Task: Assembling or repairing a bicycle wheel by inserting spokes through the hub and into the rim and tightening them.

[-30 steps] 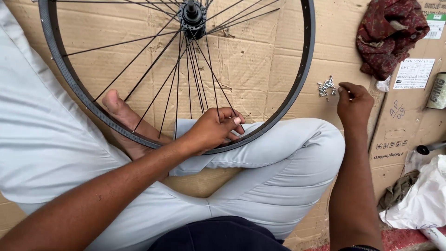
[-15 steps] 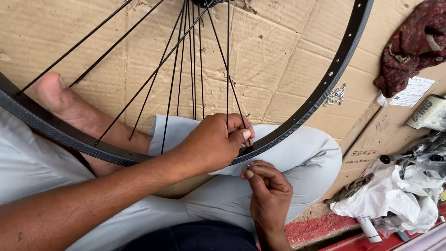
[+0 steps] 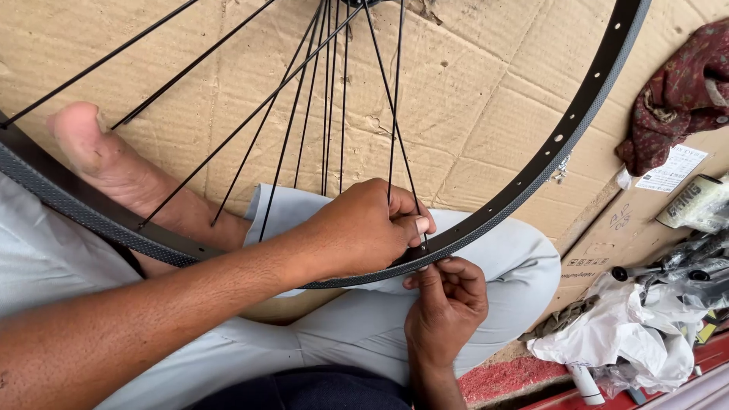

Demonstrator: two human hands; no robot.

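Since prev frame, right hand has risen to rim underside at 6 o'clock, fingers pinched at spoke end. Left hand fingers clamped on spoke above. Step looks like nipple threading; next needs steady twist. Cardboard beneath.

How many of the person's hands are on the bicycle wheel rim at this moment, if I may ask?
2. The left hand pinches a spoke just above the rim; the right hand touches the rim's underside directly below. No other hands are visible.

Hands at wheel rim — spokes
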